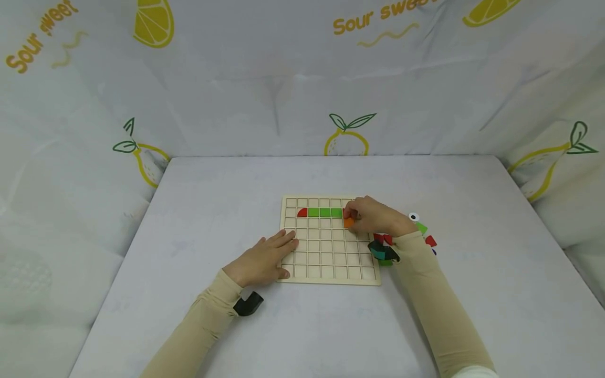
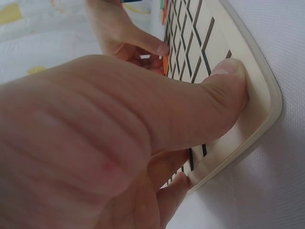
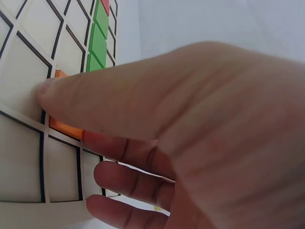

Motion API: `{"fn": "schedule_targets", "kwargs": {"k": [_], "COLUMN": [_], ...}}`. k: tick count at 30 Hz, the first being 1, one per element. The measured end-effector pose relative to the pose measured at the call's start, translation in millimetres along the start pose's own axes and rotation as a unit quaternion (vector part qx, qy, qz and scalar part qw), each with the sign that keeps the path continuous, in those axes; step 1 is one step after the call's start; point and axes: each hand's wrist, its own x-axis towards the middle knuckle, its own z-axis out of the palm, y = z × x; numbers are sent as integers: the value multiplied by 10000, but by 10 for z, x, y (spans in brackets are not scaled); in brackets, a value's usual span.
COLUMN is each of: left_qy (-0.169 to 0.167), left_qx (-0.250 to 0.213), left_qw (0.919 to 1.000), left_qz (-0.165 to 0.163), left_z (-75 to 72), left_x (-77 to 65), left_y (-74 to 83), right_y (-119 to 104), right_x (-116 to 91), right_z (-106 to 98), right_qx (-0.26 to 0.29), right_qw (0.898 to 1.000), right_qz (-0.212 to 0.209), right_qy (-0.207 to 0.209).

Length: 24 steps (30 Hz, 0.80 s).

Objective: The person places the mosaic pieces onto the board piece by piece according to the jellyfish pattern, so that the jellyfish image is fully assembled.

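Note:
A pale wooden grid board lies flat on the white table. My right hand pinches an orange tile between thumb and index finger at a cell in the board's upper right; the right wrist view shows the thumb over part of that tile. Along one upper row sit a rounded red piece, then several green square tiles, with a bit of red beside my right fingertips. My left hand rests on the board's left edge, fingers spread, its thumb near the corner.
Loose pieces lie to the right of the board, partly hidden by the right forearm: a round eye piece, a green piece, a red piece and more red ones. A lemon-print cloth hangs behind the table.

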Motion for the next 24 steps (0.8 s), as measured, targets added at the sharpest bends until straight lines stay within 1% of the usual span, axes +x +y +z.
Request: {"fn": "schedule_targets", "kwargs": {"k": [8,12,15,19,22,24], "left_qy": [3,14,16,-7,-26,-19], "left_qx": [50,54,62,80,80,75], "left_qw": [10000,10000,10000,10000,9999,10000], "left_qz": [-17,-22,-17,-59,-63,-51], "left_z": [-3,1,2,-3,-6,-5], "left_x": [8,9,8,4,2,2], "left_y": [3,6,8,7,6,5], "right_y": [-6,-21,-32,-19,-3,4], "right_x": [-12,-62,-131,-238,-318,-372], "right_z": [-30,-92,-176,-312,-411,-472], "right_qx": [234,505,690,685,716,707], "right_qw": [9996,9982,9971,9950,9915,9901], "right_qz": [129,306,282,21,4,79], "right_qy": [-112,-119,136,725,1082,1210]}}
